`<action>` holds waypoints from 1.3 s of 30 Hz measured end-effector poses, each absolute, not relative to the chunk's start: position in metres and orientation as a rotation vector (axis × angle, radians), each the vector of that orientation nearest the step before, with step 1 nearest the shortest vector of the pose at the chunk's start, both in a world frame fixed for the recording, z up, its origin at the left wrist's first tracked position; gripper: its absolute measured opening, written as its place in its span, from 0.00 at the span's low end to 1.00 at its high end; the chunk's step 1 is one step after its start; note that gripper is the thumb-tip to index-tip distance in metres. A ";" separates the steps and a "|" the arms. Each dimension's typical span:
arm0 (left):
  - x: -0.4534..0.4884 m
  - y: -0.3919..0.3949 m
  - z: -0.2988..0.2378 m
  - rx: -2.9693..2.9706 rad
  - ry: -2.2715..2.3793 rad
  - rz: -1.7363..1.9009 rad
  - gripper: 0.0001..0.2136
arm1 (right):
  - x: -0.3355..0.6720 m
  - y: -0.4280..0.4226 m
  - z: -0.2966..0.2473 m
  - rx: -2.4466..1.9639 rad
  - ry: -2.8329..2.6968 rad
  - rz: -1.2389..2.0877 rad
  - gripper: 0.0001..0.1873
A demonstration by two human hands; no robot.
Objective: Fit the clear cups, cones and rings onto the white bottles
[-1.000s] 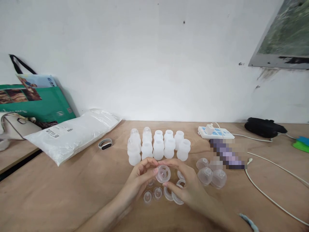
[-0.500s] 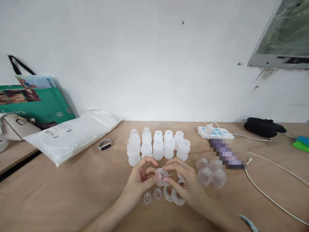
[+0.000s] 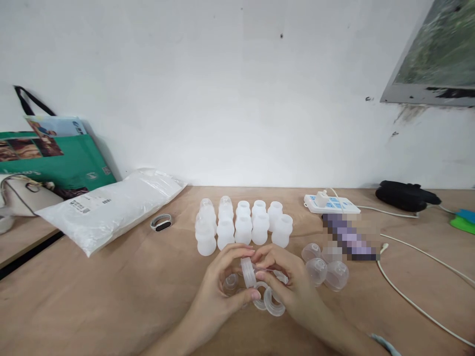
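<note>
My left hand (image 3: 219,278) is closed around a translucent bottle collar ring (image 3: 248,273), thumb below and fingers above. The ring is tilted on its edge, its ribbed side facing left. My right hand (image 3: 288,276) pinches at the ring's right side, on what looks like a clear bottle nipple passing through it; my fingers hide most of that nipple. Just below, more collar rings (image 3: 274,302) lie on the table, partly covered by my right hand. A loose clear nipple (image 3: 230,282) shows behind my left fingers.
Two rows of white baby bottles (image 3: 243,230) stand ahead; some at the left wear clear domed tops. Several clear domed caps (image 3: 337,275) lie right. Farther out are a power strip (image 3: 330,203), white cable (image 3: 404,301), wristband (image 3: 162,223) and white plastic parcel (image 3: 115,207).
The held piece has turned so the collar ring now stands on edge. My left hand has shifted slightly right and down, covering more of the loose nipples.
</note>
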State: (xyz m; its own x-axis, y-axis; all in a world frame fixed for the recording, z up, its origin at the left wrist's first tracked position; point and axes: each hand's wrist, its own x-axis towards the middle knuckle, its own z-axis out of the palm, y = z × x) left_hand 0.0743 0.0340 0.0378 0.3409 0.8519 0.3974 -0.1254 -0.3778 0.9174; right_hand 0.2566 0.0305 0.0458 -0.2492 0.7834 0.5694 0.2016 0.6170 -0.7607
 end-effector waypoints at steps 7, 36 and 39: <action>0.074 0.029 0.039 1.646 0.734 1.296 0.15 | 0.255 0.029 0.050 -0.754 -1.628 0.916 0.08; 0.069 0.033 0.056 1.723 0.845 1.151 0.21 | 0.273 0.032 0.062 -0.795 -1.996 0.528 0.20; 0.065 0.049 0.068 2.296 1.242 1.154 0.12 | 0.279 0.035 0.063 -0.824 -1.919 0.454 0.19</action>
